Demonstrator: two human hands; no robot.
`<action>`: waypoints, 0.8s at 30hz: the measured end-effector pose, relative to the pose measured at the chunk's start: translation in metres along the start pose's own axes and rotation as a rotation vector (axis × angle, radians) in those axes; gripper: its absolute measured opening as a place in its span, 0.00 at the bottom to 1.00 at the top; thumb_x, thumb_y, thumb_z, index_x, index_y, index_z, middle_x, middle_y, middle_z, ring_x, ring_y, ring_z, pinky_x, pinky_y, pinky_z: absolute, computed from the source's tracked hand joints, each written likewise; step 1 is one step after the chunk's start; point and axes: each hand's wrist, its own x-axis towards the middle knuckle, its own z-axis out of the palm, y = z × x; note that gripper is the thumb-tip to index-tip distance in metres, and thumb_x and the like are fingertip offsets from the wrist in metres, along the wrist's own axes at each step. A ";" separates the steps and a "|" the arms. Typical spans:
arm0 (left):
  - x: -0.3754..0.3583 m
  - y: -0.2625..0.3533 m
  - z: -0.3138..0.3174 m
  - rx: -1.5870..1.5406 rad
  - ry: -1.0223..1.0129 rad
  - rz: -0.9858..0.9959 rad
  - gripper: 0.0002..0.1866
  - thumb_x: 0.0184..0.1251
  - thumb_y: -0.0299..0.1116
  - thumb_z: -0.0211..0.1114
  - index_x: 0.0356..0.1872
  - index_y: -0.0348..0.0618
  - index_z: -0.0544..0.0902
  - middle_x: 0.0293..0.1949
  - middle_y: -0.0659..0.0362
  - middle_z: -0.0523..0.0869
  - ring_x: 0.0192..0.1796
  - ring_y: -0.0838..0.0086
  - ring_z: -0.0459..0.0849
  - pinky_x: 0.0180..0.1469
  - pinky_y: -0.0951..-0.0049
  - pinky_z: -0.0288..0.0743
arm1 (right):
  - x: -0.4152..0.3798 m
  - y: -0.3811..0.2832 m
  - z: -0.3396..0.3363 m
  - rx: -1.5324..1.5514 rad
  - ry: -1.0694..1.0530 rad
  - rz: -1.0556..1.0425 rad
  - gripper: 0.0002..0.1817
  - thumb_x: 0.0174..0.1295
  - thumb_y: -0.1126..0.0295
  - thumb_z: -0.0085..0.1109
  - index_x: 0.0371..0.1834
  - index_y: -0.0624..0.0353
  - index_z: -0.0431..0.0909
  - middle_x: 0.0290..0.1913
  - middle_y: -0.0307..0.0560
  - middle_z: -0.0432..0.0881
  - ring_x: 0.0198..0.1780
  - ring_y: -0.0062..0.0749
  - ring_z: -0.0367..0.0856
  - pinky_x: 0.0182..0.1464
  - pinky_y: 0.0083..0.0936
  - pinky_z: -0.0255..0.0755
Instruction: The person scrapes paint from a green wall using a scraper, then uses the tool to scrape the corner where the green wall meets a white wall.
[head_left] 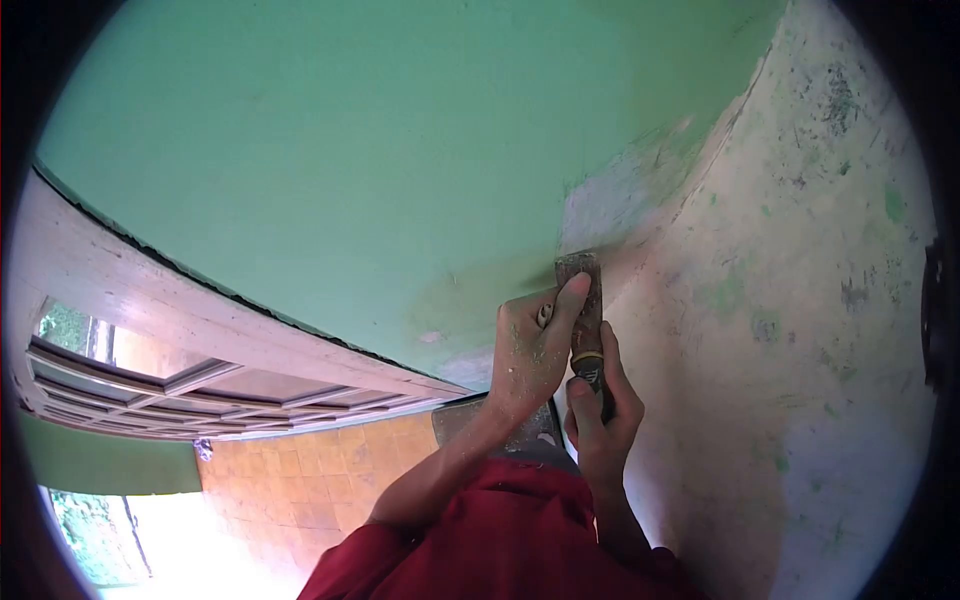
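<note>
Apparently scraping green wall (330, 180); gripping paint scraper (592, 325) in right hand (612, 412), clasping blade in left hand (530, 345). Next, probably needs steady pressure toward scuffed patch (605, 205), 12 o'clock.

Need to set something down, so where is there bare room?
The orange tiled floor looks bare between the paned frame and the red left sleeve. It's crowded at the scraper: left hand at its flat end, right hand around its handle.

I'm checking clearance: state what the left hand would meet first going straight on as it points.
Past the scraper it grips, the left hand would probably meet the pale patch on the green wall; depth is unclear.
</note>
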 end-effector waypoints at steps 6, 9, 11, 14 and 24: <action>0.002 0.020 -0.002 -0.044 -0.053 -0.095 0.24 0.77 0.42 0.62 0.22 0.32 0.79 0.18 0.63 0.78 0.24 0.84 0.71 0.24 0.74 0.65 | -0.003 -0.004 -0.001 0.041 0.000 0.000 0.32 0.70 0.70 0.56 0.75 0.72 0.61 0.45 0.47 0.83 0.37 0.19 0.75 0.41 0.19 0.70; 0.004 0.010 0.001 0.012 0.012 0.051 0.23 0.77 0.40 0.62 0.22 0.34 0.79 0.19 0.63 0.78 0.24 0.85 0.71 0.23 0.74 0.65 | 0.008 -0.008 0.000 0.061 -0.012 -0.017 0.31 0.70 0.71 0.56 0.75 0.71 0.62 0.45 0.46 0.83 0.36 0.19 0.74 0.40 0.18 0.69; 0.009 0.034 0.000 -0.117 0.004 -0.090 0.27 0.76 0.46 0.62 0.19 0.35 0.79 0.17 0.68 0.75 0.24 0.87 0.69 0.24 0.77 0.59 | 0.009 -0.017 -0.002 0.079 -0.027 0.012 0.31 0.70 0.72 0.56 0.75 0.71 0.62 0.45 0.46 0.83 0.35 0.18 0.73 0.39 0.18 0.69; 0.005 0.025 0.000 -0.080 0.015 -0.028 0.27 0.76 0.45 0.62 0.18 0.35 0.80 0.16 0.67 0.78 0.22 0.87 0.70 0.23 0.77 0.61 | 0.008 -0.026 -0.001 0.068 -0.041 -0.002 0.31 0.70 0.71 0.56 0.74 0.71 0.63 0.45 0.45 0.83 0.34 0.17 0.73 0.38 0.18 0.68; 0.000 0.012 0.002 0.021 0.017 -0.059 0.27 0.76 0.43 0.63 0.19 0.31 0.78 0.14 0.63 0.74 0.21 0.85 0.70 0.21 0.74 0.62 | 0.006 -0.023 -0.010 0.070 -0.059 0.101 0.31 0.70 0.69 0.56 0.75 0.69 0.63 0.42 0.42 0.83 0.31 0.15 0.72 0.36 0.17 0.67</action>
